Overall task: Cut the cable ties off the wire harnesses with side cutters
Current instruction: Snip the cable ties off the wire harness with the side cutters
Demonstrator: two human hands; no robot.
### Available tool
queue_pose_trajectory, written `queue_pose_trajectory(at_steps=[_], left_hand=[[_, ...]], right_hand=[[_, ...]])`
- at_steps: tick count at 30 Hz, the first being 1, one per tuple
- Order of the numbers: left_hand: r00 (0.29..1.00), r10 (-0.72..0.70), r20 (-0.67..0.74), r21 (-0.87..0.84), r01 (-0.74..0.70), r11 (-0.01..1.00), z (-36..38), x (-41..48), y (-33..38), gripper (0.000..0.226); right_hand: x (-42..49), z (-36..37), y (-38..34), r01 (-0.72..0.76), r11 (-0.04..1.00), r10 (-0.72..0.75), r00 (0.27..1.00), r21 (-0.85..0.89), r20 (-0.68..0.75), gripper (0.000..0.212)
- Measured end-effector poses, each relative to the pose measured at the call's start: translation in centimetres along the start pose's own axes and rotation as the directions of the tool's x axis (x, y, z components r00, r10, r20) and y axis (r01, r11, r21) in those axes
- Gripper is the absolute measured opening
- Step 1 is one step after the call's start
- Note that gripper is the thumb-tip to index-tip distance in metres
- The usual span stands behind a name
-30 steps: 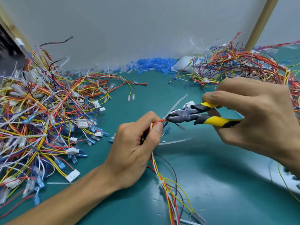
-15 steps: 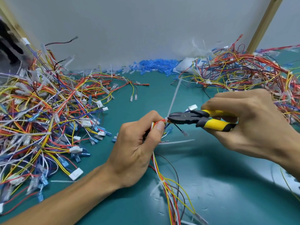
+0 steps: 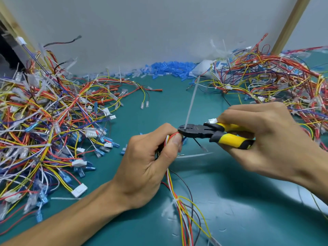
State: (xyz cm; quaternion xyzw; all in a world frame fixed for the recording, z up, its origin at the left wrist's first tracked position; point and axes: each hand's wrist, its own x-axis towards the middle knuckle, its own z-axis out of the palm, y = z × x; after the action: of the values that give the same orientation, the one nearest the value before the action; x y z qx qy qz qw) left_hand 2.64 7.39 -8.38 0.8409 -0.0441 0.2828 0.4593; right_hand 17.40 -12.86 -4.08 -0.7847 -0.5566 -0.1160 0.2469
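Observation:
My left hand (image 3: 147,166) grips a wire harness (image 3: 184,206) of red, yellow, white and black wires, which trails toward the bottom edge. My right hand (image 3: 266,139) holds side cutters (image 3: 213,133) with yellow and black handles. Their dark jaws sit right at my left thumb and close around a white cable tie (image 3: 190,105) whose long tail sticks up and away. A second white tie (image 3: 174,201) binds the harness lower down.
A large tangle of harnesses (image 3: 44,130) covers the left of the teal mat (image 3: 248,201), and another heap (image 3: 275,82) lies at the back right. Blue terminal sleeves (image 3: 168,69) line the grey wall. A loose cut tie (image 3: 195,155) lies under the cutters.
The cutters have swung to lie level and closed in on the tie at my left thumb. The tie's tail now points up instead of slanting right.

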Motion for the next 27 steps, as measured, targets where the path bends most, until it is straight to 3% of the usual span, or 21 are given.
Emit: queue_pose_trajectory(at_steps=[4,14,20,27], left_hand=[[1.0,-0.028,0.002,-0.069,0.028,0.997,-0.04,-0.04,-0.26,0.029],[0.999,0.007,0.045,-0.02,-0.006,1.0,-0.37,-0.08,-0.13,0.027],[0.999,-0.004,0.042,-0.038,0.005,0.999,-0.31,-0.09,0.17,0.026],[0.999,0.018,0.032,-0.038,-0.017,0.999,-0.31,-0.08,0.54,0.026]], right_hand=[[-0.06,0.43,-0.07,-0.001,1.0,0.001,1.0,0.007,0.011,0.006],[0.03,0.01,-0.18,0.03,0.999,-0.03,1.0,0.028,0.002,0.007],[-0.07,0.49,-0.26,0.026,0.997,-0.03,0.998,0.07,0.056,0.022],[-0.11,0.51,-0.51,0.009,0.996,-0.013,0.999,0.086,0.047,0.019]])
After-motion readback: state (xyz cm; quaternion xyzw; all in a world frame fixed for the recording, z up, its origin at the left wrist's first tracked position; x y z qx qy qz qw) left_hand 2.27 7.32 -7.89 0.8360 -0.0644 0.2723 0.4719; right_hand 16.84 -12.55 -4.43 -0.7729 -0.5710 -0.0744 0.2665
